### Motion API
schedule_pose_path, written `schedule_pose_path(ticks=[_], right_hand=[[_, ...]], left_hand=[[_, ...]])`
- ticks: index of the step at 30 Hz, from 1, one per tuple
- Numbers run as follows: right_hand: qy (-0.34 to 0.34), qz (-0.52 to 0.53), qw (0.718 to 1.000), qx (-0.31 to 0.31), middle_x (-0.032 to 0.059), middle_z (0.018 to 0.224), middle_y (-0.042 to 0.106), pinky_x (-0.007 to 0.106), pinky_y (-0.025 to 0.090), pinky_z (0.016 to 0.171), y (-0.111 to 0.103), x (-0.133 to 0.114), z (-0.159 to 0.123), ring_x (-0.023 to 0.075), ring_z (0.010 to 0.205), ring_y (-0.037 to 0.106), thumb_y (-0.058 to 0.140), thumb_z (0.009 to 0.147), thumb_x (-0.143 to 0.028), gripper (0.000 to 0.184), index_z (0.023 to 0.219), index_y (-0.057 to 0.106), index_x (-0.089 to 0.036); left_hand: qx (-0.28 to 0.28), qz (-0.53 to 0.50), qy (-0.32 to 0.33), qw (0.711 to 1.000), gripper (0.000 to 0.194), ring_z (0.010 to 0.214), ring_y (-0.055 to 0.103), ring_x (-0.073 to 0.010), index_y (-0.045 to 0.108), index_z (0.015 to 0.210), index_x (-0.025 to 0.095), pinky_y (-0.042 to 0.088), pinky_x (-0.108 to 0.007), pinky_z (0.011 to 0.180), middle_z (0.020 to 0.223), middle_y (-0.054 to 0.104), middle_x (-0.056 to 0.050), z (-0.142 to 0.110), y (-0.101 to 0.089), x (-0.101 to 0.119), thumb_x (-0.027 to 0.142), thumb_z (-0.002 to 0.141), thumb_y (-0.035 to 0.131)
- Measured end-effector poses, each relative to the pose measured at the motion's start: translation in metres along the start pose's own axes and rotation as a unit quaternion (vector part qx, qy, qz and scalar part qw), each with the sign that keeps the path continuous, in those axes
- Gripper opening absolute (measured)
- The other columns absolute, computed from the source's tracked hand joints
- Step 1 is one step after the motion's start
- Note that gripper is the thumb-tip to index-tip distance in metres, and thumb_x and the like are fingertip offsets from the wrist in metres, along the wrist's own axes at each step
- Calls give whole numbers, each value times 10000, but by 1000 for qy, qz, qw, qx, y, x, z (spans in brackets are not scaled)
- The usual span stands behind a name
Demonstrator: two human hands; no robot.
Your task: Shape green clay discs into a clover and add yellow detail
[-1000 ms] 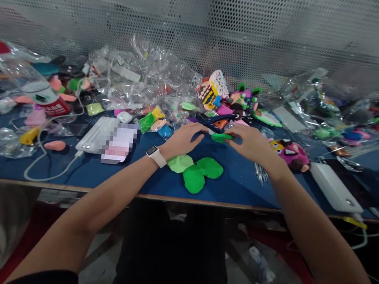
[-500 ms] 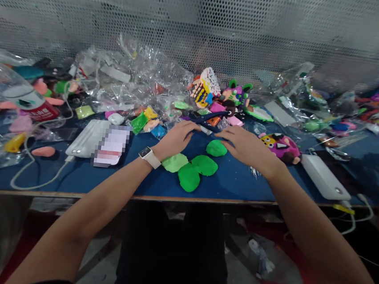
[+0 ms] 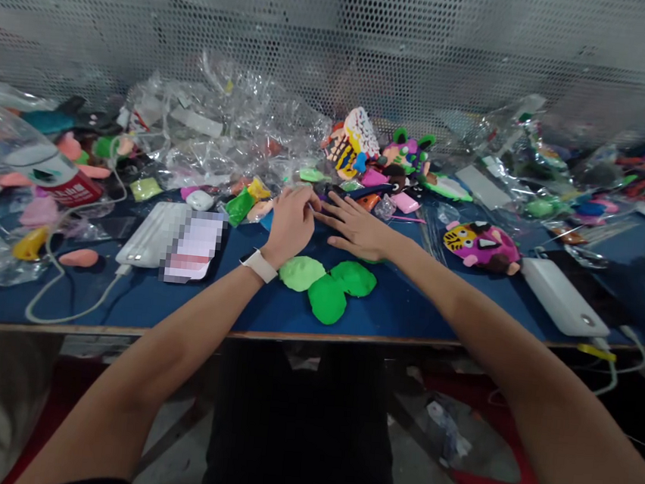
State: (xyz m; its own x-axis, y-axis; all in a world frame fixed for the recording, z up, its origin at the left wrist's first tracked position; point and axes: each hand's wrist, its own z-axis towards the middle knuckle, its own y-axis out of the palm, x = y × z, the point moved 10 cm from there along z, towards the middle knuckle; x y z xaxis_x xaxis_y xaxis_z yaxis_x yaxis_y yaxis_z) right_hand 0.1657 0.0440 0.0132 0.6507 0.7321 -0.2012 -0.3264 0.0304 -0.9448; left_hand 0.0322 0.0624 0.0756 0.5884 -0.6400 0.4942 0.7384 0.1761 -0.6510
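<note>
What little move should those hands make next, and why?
I'd probably lift the right hand slightly: only a thin edge of a green piece shows beneath it, so the rest can't be checked, while three flat green shapes lie in plain view nearby.

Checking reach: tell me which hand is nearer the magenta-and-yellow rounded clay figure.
Right: the right hand is left of the figure; the left hand is farther left.
</note>
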Motion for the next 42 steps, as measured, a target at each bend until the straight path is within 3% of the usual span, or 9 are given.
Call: schedule_pose_path(ticks=[5,14,22,31,37,42], right_hand=[[-3,18,1000,-2,114,1843,380,723,135,1414,1,-1,1,357,1776,142,367,1176,-575,655,1745,435,-258],[4,59,997,50,140,1732,546,670,275,1409,-19,-2,0,332,1751,264,361,1161,-628,667,1677,525,-239],[47,-25,991,121,181,1582,660,710,371,1352,-32,15,1,372,1663,434,418,1155,-491,516,1507,653,-196],[24,-39,994,99,178,1525,689,728,407,1324,-33,3,5,390,1645,450,532,1110,-412,410,1427,710,-224],[15,59,990,127,134,1662,597,709,303,1386,-35,-12,-1,350,1707,360,404,1159,-539,496,1481,674,-274],[31,135,980,141,133,1619,644,662,329,1384,-36,-13,-3,333,1705,373,297,1149,-681,644,1507,656,-284]], left_hand=[[-8,-14,4,1000,317,1075,629,-286,579,889,245,492,-506,1029,977,722,-52,-3,5,2,-48,914,462],[6,-23,6,1000,315,1018,631,-276,597,877,241,497,-472,949,937,729,-51,-4,-3,5,-42,899,462],[-3,-19,17,1000,314,998,630,-275,597,874,238,499,-480,959,953,734,-57,-7,2,8,-39,912,454],[-3,-20,22,1000,306,1015,649,-269,606,878,239,513,-480,971,972,747,-57,-7,1,10,-26,920,459],[1,-16,33,999,308,1009,655,-268,611,887,243,520,-482,985,964,746,-53,-7,1,11,-22,926,457],[-15,-16,32,999,314,1044,660,-271,605,899,238,515,-472,983,985,741,-64,-5,1,14,-32,927,448]])
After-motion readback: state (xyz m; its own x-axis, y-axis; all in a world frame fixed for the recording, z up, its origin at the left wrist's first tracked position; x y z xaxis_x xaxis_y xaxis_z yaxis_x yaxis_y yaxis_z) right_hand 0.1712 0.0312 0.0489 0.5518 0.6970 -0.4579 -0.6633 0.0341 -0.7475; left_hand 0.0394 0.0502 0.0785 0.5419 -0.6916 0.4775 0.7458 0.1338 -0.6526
